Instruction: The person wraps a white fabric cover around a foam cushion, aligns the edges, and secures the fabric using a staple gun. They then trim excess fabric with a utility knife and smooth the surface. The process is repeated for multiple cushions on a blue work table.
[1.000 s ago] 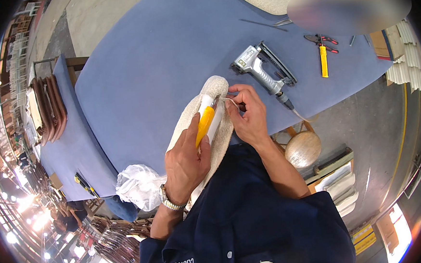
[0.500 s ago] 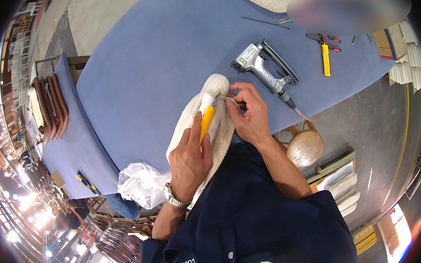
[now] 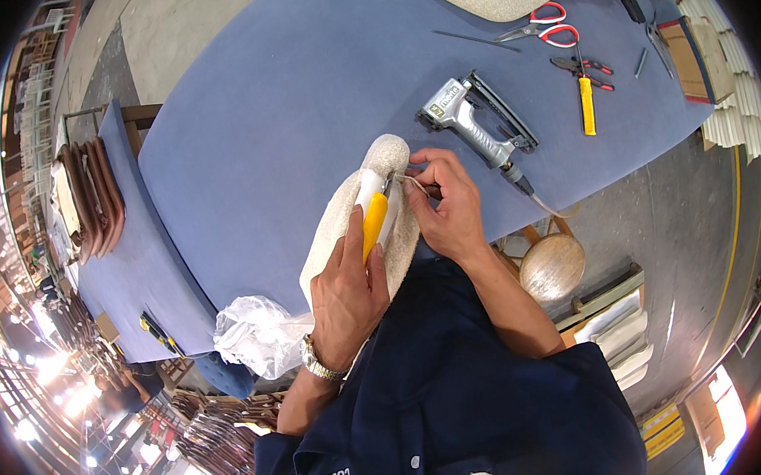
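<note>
An elongated piece covered in cream fabric (image 3: 326, 235) leans up from my lap against the near table edge, its rounded end pointing away from me. My left hand (image 3: 347, 293) lies over it, closed on a yellow-handled tool (image 3: 374, 225) whose metal tip reaches into the gap between white inner strips. Beside that tip, my right hand (image 3: 448, 203) pinches a thin pale cord (image 3: 409, 178) at the fabric edge. A dark, rounded handle (image 3: 433, 192) shows partly under the right fingers; its kind is hidden.
A silver staple gun (image 3: 475, 123) with a hose lies on the blue table (image 3: 243, 133). Beyond it are red-handled scissors (image 3: 551, 27), pliers (image 3: 592, 69) and another yellow-handled tool (image 3: 588, 107). Crumpled clear plastic (image 3: 260, 336) sits at left; a round stool (image 3: 552, 268) stands at right.
A blurred patch at the upper right is gone, and the scissors show there in full. Both hands keep their places at the cream piece, with only a slight shift.
</note>
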Motion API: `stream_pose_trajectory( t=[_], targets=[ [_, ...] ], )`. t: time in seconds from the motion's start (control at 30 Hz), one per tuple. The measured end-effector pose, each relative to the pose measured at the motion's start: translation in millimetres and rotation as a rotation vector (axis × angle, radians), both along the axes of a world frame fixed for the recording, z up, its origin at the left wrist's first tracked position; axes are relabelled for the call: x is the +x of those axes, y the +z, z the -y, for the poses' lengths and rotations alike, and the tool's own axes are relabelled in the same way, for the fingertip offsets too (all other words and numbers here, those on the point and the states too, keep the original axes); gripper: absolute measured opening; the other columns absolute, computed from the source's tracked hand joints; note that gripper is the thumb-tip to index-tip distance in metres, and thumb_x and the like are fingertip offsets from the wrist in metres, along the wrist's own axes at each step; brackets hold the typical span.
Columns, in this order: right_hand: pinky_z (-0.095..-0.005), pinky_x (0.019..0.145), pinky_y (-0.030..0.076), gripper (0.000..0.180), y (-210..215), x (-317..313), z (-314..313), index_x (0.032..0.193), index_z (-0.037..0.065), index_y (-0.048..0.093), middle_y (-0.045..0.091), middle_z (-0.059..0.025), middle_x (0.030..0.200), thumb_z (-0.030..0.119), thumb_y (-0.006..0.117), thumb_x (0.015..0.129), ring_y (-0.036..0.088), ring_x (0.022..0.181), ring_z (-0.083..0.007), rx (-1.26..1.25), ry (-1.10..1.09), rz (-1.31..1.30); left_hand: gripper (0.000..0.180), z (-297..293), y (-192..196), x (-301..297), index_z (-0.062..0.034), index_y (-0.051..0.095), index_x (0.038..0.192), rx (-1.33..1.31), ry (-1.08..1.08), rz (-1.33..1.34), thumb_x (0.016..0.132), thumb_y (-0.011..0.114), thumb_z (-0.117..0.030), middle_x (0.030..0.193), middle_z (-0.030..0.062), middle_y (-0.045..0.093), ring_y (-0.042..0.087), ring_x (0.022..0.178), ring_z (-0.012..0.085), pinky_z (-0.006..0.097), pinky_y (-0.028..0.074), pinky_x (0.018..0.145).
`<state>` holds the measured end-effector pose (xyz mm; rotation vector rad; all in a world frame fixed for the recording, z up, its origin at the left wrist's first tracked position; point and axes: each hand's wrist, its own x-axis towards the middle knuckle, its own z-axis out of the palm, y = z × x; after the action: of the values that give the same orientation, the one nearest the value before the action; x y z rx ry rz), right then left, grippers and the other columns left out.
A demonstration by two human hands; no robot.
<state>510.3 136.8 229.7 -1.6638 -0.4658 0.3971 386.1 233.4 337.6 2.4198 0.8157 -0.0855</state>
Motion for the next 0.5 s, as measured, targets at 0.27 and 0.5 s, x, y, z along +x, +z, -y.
stream_pose_trajectory(
  t=[0.27,0.5],
  targets=[
    [-0.0327,0.073,0.058,0.015,-6.5,-0.5,0.4,0.088,0.000,0.058,0.065,-0.0149,0.116,-0.003,0.073,0.087,0.070,0.086,-0.0245,0.015,0.005,-0.014,0.055,1.1,-2.4,-1.8,-0.0032,0.049,0.150,-0.012,0.017,0.001,0.098,0.062,-0.011,0.105,0.0284,0.072,0.073,0.082,0.0441,0.049,0.058,0.069],
    [-0.0331,0.074,0.058,0.014,-3.9,-1.0,1.8,0.090,0.000,0.058,0.064,-0.0159,0.119,-0.004,0.072,0.088,0.071,0.090,-0.0247,0.024,0.014,-0.023,0.057,2.7,-7.9,-3.3,0.0006,0.045,0.151,0.102,-0.055,-0.021,0.098,0.062,-0.013,0.102,0.0205,0.072,0.072,0.073,0.0356,0.045,0.058,0.061]
  ],
)
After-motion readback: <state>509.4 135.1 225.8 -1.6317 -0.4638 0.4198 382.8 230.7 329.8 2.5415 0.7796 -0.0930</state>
